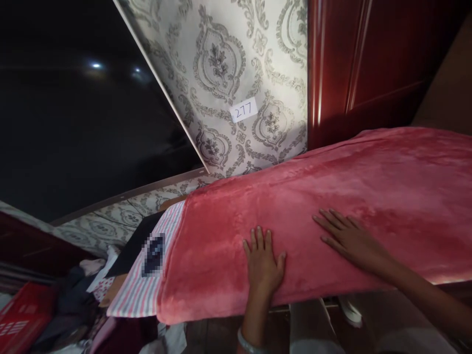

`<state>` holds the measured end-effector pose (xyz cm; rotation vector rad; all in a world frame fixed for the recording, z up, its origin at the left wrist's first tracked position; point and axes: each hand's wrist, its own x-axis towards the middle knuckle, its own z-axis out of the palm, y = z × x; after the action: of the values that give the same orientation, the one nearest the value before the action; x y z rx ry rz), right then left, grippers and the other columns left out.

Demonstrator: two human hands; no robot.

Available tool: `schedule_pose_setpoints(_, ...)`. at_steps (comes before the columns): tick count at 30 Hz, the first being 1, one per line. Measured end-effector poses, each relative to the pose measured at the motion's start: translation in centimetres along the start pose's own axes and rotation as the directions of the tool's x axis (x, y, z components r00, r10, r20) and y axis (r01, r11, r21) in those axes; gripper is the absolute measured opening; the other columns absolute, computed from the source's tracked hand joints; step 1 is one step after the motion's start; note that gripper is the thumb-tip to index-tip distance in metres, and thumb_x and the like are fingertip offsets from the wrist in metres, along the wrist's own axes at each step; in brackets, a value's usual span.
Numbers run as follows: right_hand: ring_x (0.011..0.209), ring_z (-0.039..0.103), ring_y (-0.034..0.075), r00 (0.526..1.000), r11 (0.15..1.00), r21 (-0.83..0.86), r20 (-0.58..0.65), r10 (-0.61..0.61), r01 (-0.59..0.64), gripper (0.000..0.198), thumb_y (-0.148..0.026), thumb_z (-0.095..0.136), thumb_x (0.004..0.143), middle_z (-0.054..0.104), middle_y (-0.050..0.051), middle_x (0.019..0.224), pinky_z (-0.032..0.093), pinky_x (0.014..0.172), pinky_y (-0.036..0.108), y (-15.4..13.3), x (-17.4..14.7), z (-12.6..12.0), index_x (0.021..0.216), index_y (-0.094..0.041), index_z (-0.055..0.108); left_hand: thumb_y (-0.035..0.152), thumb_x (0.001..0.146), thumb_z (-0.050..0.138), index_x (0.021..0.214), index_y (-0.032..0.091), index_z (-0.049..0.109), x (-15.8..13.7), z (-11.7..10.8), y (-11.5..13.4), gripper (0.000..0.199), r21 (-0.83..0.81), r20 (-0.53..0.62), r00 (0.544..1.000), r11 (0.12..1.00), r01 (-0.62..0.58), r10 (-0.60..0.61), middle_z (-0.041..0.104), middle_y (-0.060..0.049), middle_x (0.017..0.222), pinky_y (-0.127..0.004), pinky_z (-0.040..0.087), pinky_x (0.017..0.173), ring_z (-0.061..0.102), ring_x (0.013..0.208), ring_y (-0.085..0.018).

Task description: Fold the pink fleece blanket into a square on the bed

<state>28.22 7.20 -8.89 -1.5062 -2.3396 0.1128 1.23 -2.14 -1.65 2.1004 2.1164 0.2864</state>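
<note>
A plush pink-red blanket (217, 236) lies spread over a long surface, its far edge against the wall. My left hand (263, 263) rests flat on it near the front edge, fingers spread, a bracelet on the wrist. To the right, my right hand (344, 238) also lies palm down on the blanket, fingers stretched toward the left. Neither hand holds anything. Under the blanket's left end a striped cloth (138, 295) in pink, white and grey sticks out.
A large dark screen (92, 123) stands at the left by patterned wallpaper (221, 64), which bears a paper label (243, 110) reading 277. Dark red wooden panelling (342, 59) rises behind. Heaped clothes (70, 300) and a red basket (27, 314) are at lower left.
</note>
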Motion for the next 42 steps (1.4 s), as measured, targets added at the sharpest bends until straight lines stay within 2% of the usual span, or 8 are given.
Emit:
schedule_pose_setpoints(8, 0.148, 0.032, 0.033, 0.998, 0.999, -0.007, -0.046, -0.046, 0.046, 0.070, -0.062, 0.025, 0.096, 0.041, 0.010, 0.159, 0.029, 0.116, 0.058, -0.4, 0.2, -0.4, 0.151, -0.025, 0.049, 0.030, 0.091, 0.057, 0.117, 0.014, 0.065, 2.1, -1.4, 4.2, 0.032, -0.098, -0.122, 0.992, 0.995, -0.030, 0.018, 0.063, -0.018, 0.125, -0.046, 0.044, 0.104, 0.056, 0.121, -0.032)
schedule_pose_setpoints(16, 0.148, 0.032, 0.033, 0.999, 0.999, -0.022, -0.028, -0.046, 0.045, 0.067, -0.055, 0.027, 0.096, 0.040, 0.011, 0.159, 0.028, 0.116, 0.058, -1.0, 0.3, -1.1, 0.148, -0.022, 0.052, 0.017, 0.093, 0.050, 0.098, 0.011, 0.067, 5.9, 1.4, 7.6, 0.019, -0.130, -0.194, 0.973, 0.986, 0.103, -0.127, 0.067, -0.019, 0.108, -0.044, 0.044, 0.095, 0.060, 0.106, -0.030)
schedule_pose_setpoints(21, 0.148, 0.032, 0.032, 0.999, 0.999, -0.016, -0.016, -0.037, 0.037, 0.066, -0.053, 0.028, 0.095, 0.039, 0.010, 0.160, 0.027, 0.117, 0.056, -1.0, 0.3, -1.1, 0.149, -0.022, 0.051, 0.007, 0.086, 0.050, 0.080, 0.018, 0.063, 6.1, 1.3, 5.3, 0.018, -0.379, -0.219, 0.954, 0.919, 0.110, -0.204, 0.069, -0.008, 0.090, -0.031, 0.047, 0.081, 0.062, 0.087, -0.019)
schedule_pose_setpoints(27, 0.147, 0.033, 0.034, 0.998, 0.998, 0.006, -0.028, -0.060, 0.060, 0.068, -0.055, 0.026, 0.095, 0.040, 0.012, 0.159, 0.028, 0.115, 0.060, -0.8, 0.4, -1.0, 0.149, -0.023, 0.050, 0.010, 0.086, 0.048, 0.079, 0.018, 0.065, 3.6, -0.5, 0.4, 0.020, -0.347, -0.257, 0.924, 0.919, 0.187, -0.285, 0.070, -0.007, 0.085, -0.030, 0.048, 0.081, 0.063, 0.082, -0.018)
schedule_pose_setpoints(31, 0.146, 0.035, 0.035, 0.998, 0.998, 0.004, -0.035, -0.058, 0.058, 0.067, -0.054, 0.027, 0.095, 0.042, 0.012, 0.158, 0.031, 0.114, 0.059, -0.8, 0.3, -1.2, 0.147, -0.021, 0.053, 0.019, 0.092, 0.044, 0.109, 0.013, 0.069, 0.2, -2.1, -3.7, 0.030, -0.253, -0.337, 0.859, 0.916, 0.311, -0.385, 0.068, -0.019, 0.119, -0.046, 0.042, 0.104, 0.059, 0.116, -0.029)
schedule_pose_setpoints(34, 0.143, 0.039, 0.039, 0.991, 0.995, 0.044, -0.101, -0.090, 0.095, 0.066, -0.054, 0.027, 0.095, 0.047, 0.014, 0.154, 0.035, 0.111, 0.061, -0.4, 0.2, -0.7, 0.145, -0.021, 0.055, 0.034, 0.094, 0.049, 0.143, 0.016, 0.053, -1.9, -2.6, -5.8, 0.052, -0.043, -0.290, 0.866, 0.910, 0.413, -0.407, 0.043, -0.019, 0.157, -0.054, 0.027, 0.118, 0.034, 0.147, -0.034)
schedule_pose_setpoints(38, 0.138, 0.043, 0.045, 0.965, 0.979, 0.104, -0.211, -0.153, 0.178, 0.065, -0.056, 0.031, 0.094, 0.053, 0.016, 0.148, 0.039, 0.105, 0.066, 0.8, 0.2, 1.0, 0.144, -0.024, 0.056, 0.045, 0.098, 0.039, 0.156, 0.023, 0.037, -2.7, -2.3, -6.4, 0.061, 0.138, -0.126, 0.898, 0.889, 0.436, -0.421, 0.025, -0.012, 0.166, -0.054, 0.020, 0.122, 0.019, 0.155, -0.030)
schedule_pose_setpoints(42, 0.139, 0.041, 0.048, 0.945, 0.963, 0.135, -0.264, -0.193, 0.235, 0.066, -0.056, 0.034, 0.092, 0.052, 0.016, 0.149, 0.037, 0.103, 0.072, 2.5, 0.6, 3.1, 0.148, -0.027, 0.052, 0.047, 0.098, 0.041, 0.156, 0.022, 0.037, -3.0, -2.3, -6.8, 0.063, 0.124, -0.143, 0.896, 0.890, 0.438, -0.421, 0.025, -0.013, 0.166, -0.054, 0.021, 0.122, 0.020, 0.154, -0.031)
